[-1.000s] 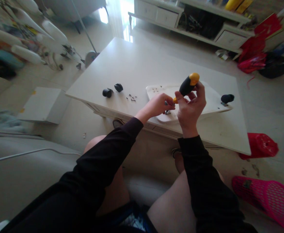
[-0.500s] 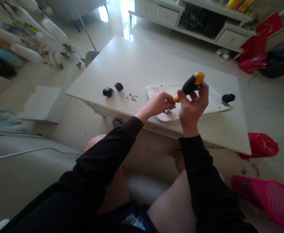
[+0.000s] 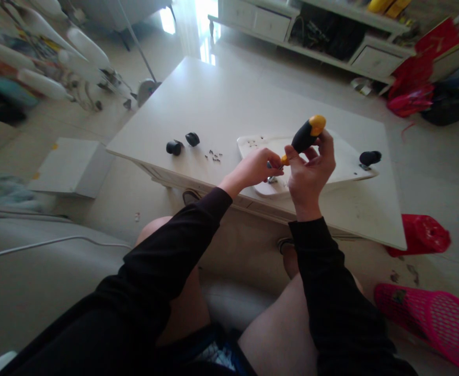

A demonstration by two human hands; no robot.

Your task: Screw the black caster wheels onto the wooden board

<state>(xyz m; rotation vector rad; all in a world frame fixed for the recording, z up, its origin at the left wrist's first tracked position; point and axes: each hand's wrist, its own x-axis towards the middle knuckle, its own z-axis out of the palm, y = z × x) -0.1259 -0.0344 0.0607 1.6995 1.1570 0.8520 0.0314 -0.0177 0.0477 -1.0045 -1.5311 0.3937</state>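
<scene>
In my right hand is a screwdriver with a black and yellow handle, tilted so its tip points down to the left. The fingers of my left hand are pinched together at that tip; what is between them is too small and hidden to make out. Just under the left fingertips a metal fitting shows at the near left corner of a white board. At the board's right end stands a black caster. Two loose black casters and several small screws lie left of my hands.
The board lies on a white table. Right of the table, on the floor, are a red container and a pink mesh basket. A white box sits on the floor at left. A white cabinet stands beyond.
The screwdriver handle and my right hand have shifted slightly to the left. My left hand keeps its place at the tip.
</scene>
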